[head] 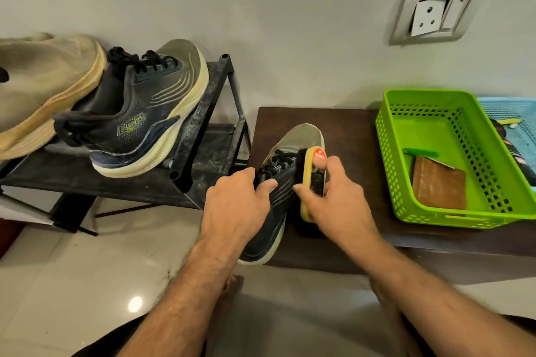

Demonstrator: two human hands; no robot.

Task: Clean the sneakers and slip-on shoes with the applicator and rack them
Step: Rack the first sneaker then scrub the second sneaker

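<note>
In the centre of the frame a dark sneaker (278, 194) with a pale sole lies tilted on the near left corner of a dark brown tabletop (333, 240), its heel hanging over the edge. The left hand (235, 206) is clamped on the sneaker's upper by the black laces, thumb across the side. The right hand (333, 200) is closed around a yellow-backed applicator (311, 180) with a red round label, its dark bristles pressed against the sneaker's right side.

At the left of the frame a black shoe rack (203, 136) carries a matching dark sneaker (139, 113) on its top shelf, toe toward the wall. Touching it at the upper left is a beige shoe (43, 81), perhaps a slip-on, though it is cut off by the frame edge.

At the right of the tabletop sits a green perforated basket (388, 136) holding a brown flat item (438, 185). A blue basket (513, 113) stands just beside it, at the right edge. A wall socket plate (432, 13) is in the upper right.
</note>
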